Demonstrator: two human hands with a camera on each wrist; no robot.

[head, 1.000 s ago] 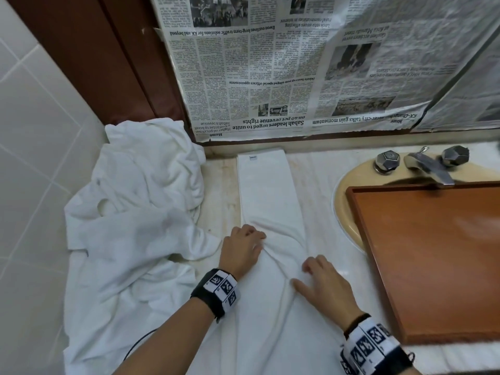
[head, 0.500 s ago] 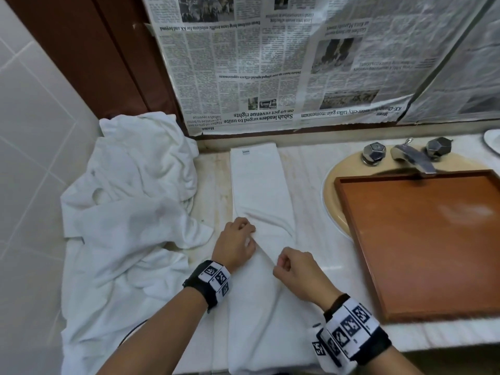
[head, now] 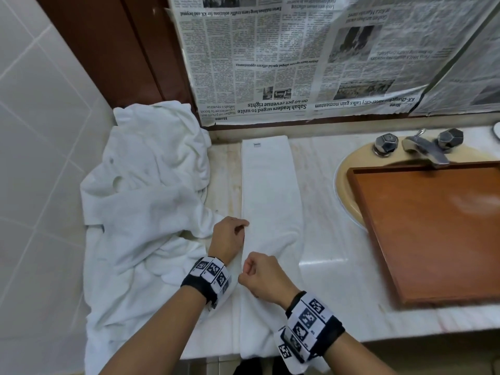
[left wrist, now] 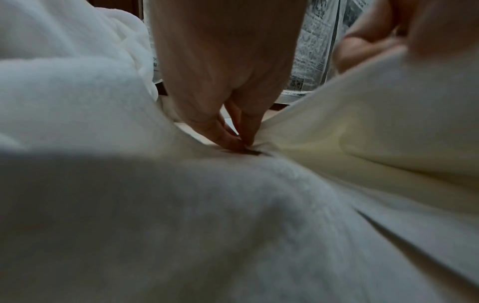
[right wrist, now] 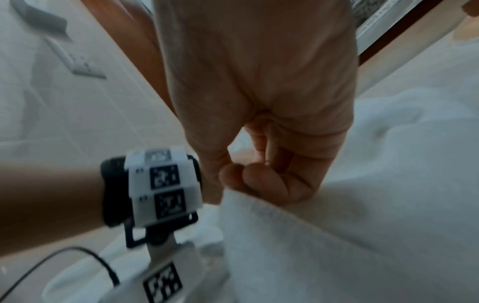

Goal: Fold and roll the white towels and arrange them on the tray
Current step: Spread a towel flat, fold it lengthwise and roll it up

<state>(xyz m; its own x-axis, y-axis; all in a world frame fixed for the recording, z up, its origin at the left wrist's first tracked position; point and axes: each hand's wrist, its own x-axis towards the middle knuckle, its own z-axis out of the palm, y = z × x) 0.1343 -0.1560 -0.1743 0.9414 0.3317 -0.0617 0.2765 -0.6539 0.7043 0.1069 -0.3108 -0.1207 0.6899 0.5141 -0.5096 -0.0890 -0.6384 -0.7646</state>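
Head view: the long folded white terry towel (head: 270, 185) runs near-to-far on the marble counter, left of the empty brown wooden tray (head: 433, 234). Left hand (head: 230, 236) pinches its left edge; right hand (head: 263, 277), nearer, pinches a fold.

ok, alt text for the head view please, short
Two hands work a long folded white towel on a marble counter: the left hand pinches its left edge, and the right hand pinches a fold nearer the person. A heap of unfolded towels lies to the left; an empty wooden tray sits over the sink at right.
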